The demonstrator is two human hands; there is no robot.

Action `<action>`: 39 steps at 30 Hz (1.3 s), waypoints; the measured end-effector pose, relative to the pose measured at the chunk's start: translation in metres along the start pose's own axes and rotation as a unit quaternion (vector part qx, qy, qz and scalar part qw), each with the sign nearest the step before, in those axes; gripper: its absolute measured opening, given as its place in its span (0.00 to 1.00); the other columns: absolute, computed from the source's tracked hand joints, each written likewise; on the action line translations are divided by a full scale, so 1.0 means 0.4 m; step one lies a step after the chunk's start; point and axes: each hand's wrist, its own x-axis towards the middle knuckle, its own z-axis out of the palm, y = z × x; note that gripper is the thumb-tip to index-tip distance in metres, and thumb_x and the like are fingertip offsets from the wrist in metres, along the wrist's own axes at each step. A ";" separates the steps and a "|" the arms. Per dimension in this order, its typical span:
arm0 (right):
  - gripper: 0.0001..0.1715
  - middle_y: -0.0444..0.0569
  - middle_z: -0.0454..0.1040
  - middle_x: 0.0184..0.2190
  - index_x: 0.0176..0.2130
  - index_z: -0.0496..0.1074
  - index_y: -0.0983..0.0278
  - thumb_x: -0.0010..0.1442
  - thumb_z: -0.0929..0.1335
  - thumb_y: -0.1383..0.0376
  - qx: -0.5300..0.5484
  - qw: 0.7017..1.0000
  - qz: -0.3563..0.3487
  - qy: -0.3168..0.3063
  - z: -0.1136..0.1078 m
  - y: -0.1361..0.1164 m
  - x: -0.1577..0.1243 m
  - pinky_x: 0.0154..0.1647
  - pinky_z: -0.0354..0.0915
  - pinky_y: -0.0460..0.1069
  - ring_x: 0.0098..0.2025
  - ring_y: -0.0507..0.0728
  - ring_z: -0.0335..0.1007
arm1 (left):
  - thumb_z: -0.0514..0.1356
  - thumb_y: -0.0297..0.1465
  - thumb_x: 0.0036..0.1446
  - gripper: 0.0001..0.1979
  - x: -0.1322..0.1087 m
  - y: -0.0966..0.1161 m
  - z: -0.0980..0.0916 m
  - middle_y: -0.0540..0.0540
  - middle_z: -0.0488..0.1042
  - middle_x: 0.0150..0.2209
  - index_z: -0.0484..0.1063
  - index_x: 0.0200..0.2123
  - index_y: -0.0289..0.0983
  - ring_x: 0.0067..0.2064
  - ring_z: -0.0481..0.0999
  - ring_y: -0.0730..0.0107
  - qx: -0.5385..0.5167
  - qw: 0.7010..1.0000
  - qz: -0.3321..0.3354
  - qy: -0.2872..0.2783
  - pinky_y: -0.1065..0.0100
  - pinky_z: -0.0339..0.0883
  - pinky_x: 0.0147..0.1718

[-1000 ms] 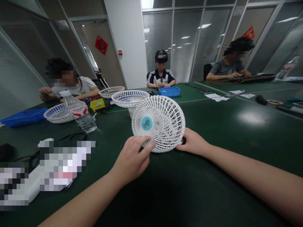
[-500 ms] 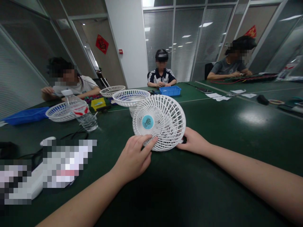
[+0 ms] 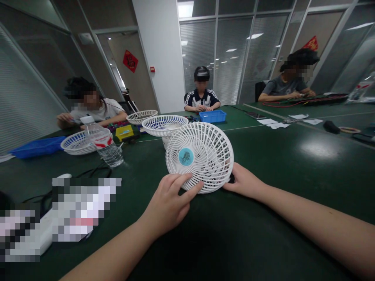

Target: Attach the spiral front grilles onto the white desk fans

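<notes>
A round white fan grille (image 3: 211,154) with spiral ribs and a light-blue centre disc stands tilted toward me above the table. My left hand (image 3: 172,195) is at its lower left edge, two fingers lying on the ribs and the thumb side lower down. Round the lower right rim curls my right hand (image 3: 243,179), its fingertips mostly hidden behind the grille. Something small and black shows beside that hand; I cannot tell what it is. Behind the grille, another white grille (image 3: 155,124) rests on a white piece that is partly covered.
A water bottle (image 3: 107,146) leans left, in front of a white openwork dish (image 3: 68,146). A blue tray (image 3: 212,116), a yellow box (image 3: 124,133) and papers (image 3: 274,123) lie farther back. Three people sit across the green table (image 3: 278,156). Blurred items lie at left.
The whole scene, grille included, sits slightly lower in view. My left fingers have shifted a little rightward along the grille's lower ribs. My right hand keeps its place at the rim.
</notes>
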 end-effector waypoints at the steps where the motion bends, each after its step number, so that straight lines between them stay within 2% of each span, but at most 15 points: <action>1: 0.29 0.51 0.69 0.51 0.55 0.66 0.61 0.56 0.69 0.54 0.000 1.000 -0.007 -0.004 -0.001 0.000 0.001 0.56 0.62 0.58 0.52 0.61 0.65 | 0.56 0.24 0.57 0.30 0.000 0.000 0.000 0.39 0.58 0.59 0.58 0.63 0.45 0.56 0.61 0.51 0.000 1.000 0.000 0.001 0.48 0.60 0.54; 10: 0.23 0.49 0.70 0.51 0.51 0.70 0.61 0.57 0.68 0.57 0.001 1.000 -0.022 -0.012 -0.009 -0.012 0.003 0.58 0.60 0.58 0.51 0.60 0.65 | 0.57 0.25 0.56 0.31 0.004 0.002 0.005 0.40 0.58 0.58 0.59 0.63 0.46 0.56 0.61 0.52 0.008 1.000 0.003 0.007 0.49 0.60 0.54; 19: 0.25 0.49 0.69 0.52 0.53 0.69 0.61 0.57 0.68 0.57 0.000 0.999 -0.031 -0.016 -0.010 -0.013 0.007 0.59 0.60 0.58 0.50 0.59 0.66 | 0.56 0.24 0.56 0.31 0.008 0.004 0.001 0.39 0.58 0.58 0.59 0.63 0.46 0.56 0.61 0.51 -0.004 1.000 -0.005 0.002 0.47 0.61 0.53; 26: 0.24 0.51 0.66 0.56 0.53 0.69 0.61 0.58 0.68 0.57 -0.003 0.999 -0.036 -0.009 -0.012 -0.015 0.005 0.59 0.60 0.58 0.52 0.60 0.65 | 0.56 0.22 0.55 0.30 0.014 0.015 -0.003 0.38 0.57 0.57 0.61 0.61 0.45 0.57 0.61 0.51 -0.023 0.999 -0.028 0.004 0.45 0.59 0.54; 39: 0.25 0.51 0.68 0.53 0.53 0.69 0.61 0.56 0.69 0.59 0.007 0.999 -0.033 -0.016 -0.014 -0.016 0.007 0.58 0.61 0.59 0.49 0.60 0.67 | 0.55 0.19 0.53 0.30 0.014 0.015 -0.011 0.38 0.58 0.56 0.64 0.58 0.43 0.57 0.61 0.51 -0.052 0.998 -0.035 0.011 0.45 0.60 0.54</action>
